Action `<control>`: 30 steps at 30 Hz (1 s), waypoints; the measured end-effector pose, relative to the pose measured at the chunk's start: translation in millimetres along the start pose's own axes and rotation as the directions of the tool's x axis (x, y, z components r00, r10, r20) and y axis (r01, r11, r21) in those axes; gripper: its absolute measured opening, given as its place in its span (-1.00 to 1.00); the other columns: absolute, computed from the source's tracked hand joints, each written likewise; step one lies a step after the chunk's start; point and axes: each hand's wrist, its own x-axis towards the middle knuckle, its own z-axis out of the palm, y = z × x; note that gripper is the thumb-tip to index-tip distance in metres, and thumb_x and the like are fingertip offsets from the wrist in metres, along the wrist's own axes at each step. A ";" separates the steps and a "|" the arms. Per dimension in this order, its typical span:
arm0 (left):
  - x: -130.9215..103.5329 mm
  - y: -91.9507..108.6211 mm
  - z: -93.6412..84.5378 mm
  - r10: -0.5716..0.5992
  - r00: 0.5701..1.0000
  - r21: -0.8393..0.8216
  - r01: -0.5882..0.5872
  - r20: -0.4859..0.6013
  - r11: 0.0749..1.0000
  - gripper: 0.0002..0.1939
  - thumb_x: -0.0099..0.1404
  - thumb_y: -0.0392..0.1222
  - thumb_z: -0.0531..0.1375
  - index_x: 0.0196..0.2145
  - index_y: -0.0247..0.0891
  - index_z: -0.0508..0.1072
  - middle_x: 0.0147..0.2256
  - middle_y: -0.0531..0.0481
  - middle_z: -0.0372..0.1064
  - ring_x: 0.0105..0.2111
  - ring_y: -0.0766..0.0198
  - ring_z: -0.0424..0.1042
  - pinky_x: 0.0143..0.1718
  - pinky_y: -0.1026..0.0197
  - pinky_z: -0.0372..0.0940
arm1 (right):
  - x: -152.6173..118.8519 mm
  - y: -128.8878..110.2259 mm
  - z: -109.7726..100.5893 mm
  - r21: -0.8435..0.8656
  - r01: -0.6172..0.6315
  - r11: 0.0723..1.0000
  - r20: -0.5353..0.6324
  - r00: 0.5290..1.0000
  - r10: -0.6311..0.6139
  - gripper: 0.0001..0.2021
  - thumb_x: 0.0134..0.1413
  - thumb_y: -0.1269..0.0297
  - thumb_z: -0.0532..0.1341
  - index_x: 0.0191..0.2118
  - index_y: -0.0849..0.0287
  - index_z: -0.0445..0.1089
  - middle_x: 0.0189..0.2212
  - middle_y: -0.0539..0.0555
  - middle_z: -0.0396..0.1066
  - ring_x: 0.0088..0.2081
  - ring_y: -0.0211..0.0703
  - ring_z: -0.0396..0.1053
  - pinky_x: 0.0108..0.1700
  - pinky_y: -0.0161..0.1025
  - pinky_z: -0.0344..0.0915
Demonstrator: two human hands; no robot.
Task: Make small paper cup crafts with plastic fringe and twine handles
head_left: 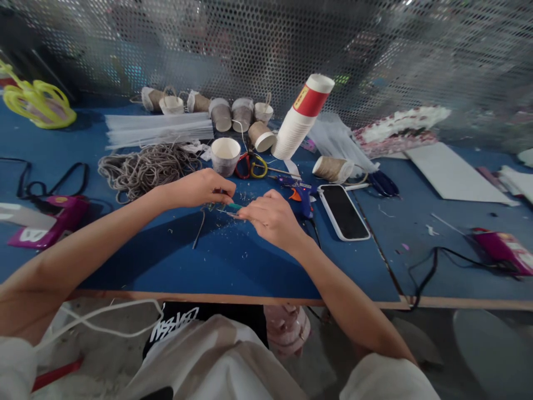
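My left hand [208, 188] and my right hand [272, 216] are close together over the blue table, both with closed fingers. Between the fingertips shows a small teal piece [234, 206], with a thin pale pointed thing beside it. Which hand grips which of these is too small to tell. Below my left hand lies a short length of cord [199, 229], and tiny scraps are scattered around. A grey-wrapped paper cup [225, 156] stands just behind my left hand. Scissors [251, 166] with red and yellow handles lie behind the hands. A blue glue gun [303, 195] rests beyond my right hand.
Left of the cup lies a heap of grey cord [145, 169], with translucent sticks [158, 129] behind. A tall stack of paper cups [297, 122] leans near several wrapped cups. At right are a phone [344, 211] and a white board [456, 172]; a perforated metal screen [266, 44] stands behind.
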 end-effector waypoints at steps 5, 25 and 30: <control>-1.4 -4.5 3.5 -0.048 0.996 0.096 0.056 -0.082 0.994 -0.81 0.33 -0.19 0.15 -0.43 -0.27 0.44 -0.48 0.03 0.46 -0.49 0.35 0.39 -0.43 0.31 0.23 | 0.0 5.3 2.5 0.049 -0.082 0.995 -0.039 0.996 0.084 -0.72 0.27 0.38 0.06 -0.35 0.13 0.51 -0.44 0.05 0.56 -0.37 -0.16 0.44 -0.22 -0.15 0.11; -10.2 -8.9 -21.4 -0.299 0.947 -0.135 0.284 -0.114 0.949 -0.40 0.21 -0.16 0.16 0.18 -0.32 0.18 -0.34 -0.11 0.57 -0.42 0.22 0.55 -0.41 0.28 0.33 | -0.5 17.6 -11.9 0.451 -0.341 0.825 -0.028 0.918 0.395 -0.74 0.21 0.30 0.13 -0.46 0.19 0.47 -0.61 -0.01 0.46 -0.65 -0.34 0.31 -0.46 -0.33 0.29; -12.1 -0.3 -21.3 -0.309 0.949 -0.066 0.305 -0.065 0.950 -0.27 0.20 -0.15 0.17 0.27 -0.34 0.05 -0.31 -0.11 0.57 -0.33 0.20 0.56 -0.33 0.26 0.34 | -0.1 19.0 -10.4 0.439 -0.326 0.837 -0.030 0.926 0.376 -0.74 0.20 0.33 0.14 -0.48 0.19 0.46 -0.61 -0.02 0.46 -0.62 -0.34 0.35 -0.46 -0.36 0.27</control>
